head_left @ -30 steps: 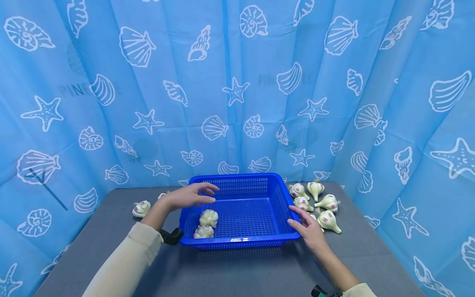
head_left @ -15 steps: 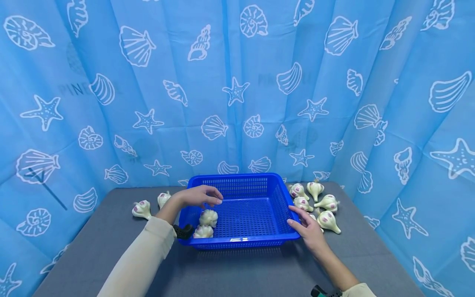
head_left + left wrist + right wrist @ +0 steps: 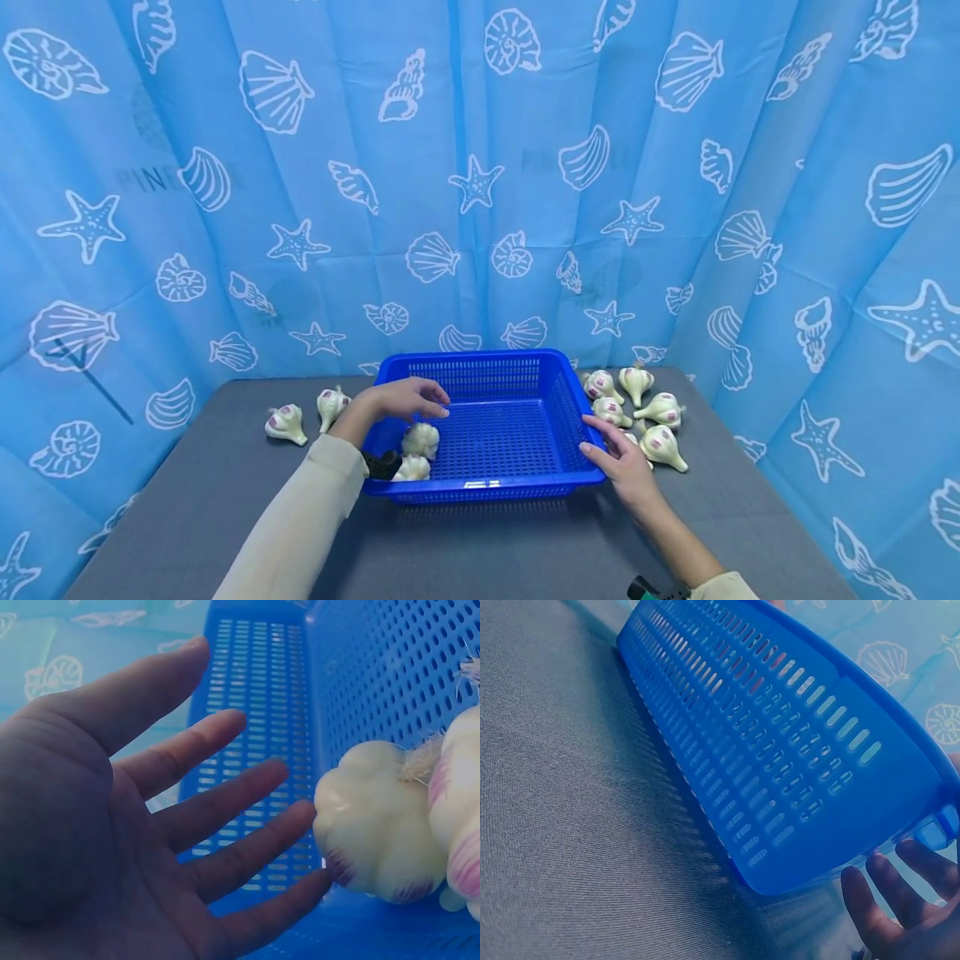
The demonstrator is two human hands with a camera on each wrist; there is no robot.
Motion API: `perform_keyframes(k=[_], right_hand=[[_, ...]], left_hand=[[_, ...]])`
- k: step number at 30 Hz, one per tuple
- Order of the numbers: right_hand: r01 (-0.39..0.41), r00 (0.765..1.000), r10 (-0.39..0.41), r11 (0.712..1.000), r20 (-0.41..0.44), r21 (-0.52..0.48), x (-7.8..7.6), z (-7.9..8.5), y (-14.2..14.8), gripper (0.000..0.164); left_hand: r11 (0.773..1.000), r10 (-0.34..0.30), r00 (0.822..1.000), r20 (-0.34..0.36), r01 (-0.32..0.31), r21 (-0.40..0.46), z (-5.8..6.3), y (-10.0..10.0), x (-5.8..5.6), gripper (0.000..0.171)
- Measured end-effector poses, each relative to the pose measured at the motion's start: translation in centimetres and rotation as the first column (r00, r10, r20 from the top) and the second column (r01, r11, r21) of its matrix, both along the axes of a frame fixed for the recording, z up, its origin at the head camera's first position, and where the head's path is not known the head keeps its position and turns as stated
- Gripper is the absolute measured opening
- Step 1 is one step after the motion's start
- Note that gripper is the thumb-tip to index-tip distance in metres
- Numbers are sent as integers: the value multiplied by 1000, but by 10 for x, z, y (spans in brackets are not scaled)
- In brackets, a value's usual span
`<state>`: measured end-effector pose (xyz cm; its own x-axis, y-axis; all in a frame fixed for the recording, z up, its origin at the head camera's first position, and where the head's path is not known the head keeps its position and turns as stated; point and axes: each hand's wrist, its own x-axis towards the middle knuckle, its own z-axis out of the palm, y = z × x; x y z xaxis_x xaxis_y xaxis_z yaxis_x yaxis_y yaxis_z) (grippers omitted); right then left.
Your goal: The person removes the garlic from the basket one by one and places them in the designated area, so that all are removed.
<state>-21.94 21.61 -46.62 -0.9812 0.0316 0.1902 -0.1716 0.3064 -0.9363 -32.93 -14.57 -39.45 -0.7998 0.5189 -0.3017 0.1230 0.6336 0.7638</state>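
Observation:
A blue plastic basket [image 3: 487, 482] with slotted walls stands on the grey table. Two garlic bulbs, the rear one [image 3: 421, 440] and the front one [image 3: 412, 468], sit at its left end. My left hand [image 3: 408, 397] is over the basket's left part, behind those bulbs, holding nothing. The left wrist view shows its fingers spread, with fingertips close beside a garlic bulb [image 3: 379, 825]. At the basket's right side, my right hand [image 3: 624, 467] holds the rim; in the right wrist view several fingers [image 3: 904, 889] lie against the outside below it.
Left of the basket lie two more garlic bulbs, one [image 3: 286, 424] further out and one [image 3: 332, 407] near my left forearm. Several garlic bulbs [image 3: 663, 447] are grouped at the right, beside my right hand. A blue shell-patterned curtain [image 3: 480, 208] hangs behind the table.
My left hand has moved slightly right and its fingers have drooped lower over the basket. The garlic bulb behind my left forearm has come into fuller view. My right hand stays on the rim.

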Motion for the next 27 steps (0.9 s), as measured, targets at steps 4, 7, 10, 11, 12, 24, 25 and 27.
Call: perform_keyframes(k=[4,7,10,11,12,24,25,27], right_hand=[[3,1000,-3,1000,-1,2,0,0,0,46],[0,1000,0,1000,0,-1,0,0,0,46],[0,1000,0,1000,-3,-1,0,1,0,46],[-1,1000,1,1000,-4,-2,0,1,0,46],[0,1000,0,1000,-4,-1,0,1,0,46],[-14,1000,13,998,-6,-59,1,1,-1,46],[-15,1000,14,998,-8,-61,1,1,-1,47],[-13,1000,13,999,-5,-53,2,2,-1,47]], left_hand=[[1000,21,999,28,-21,-12,-4,0,-2,35],[999,34,998,51,-34,-5,-6,2,-2,37],[999,34,997,74,-34,-9,-7,5,-1,39],[999,31,996,81,-31,-12,-7,5,-2,40],[1000,27,996,84,-25,-17,-8,6,-2,42],[998,6,993,120,2,-68,-17,11,-6,42],[997,2,993,119,7,-75,-18,11,-6,43],[996,-4,993,116,15,-92,-19,12,-6,43]])
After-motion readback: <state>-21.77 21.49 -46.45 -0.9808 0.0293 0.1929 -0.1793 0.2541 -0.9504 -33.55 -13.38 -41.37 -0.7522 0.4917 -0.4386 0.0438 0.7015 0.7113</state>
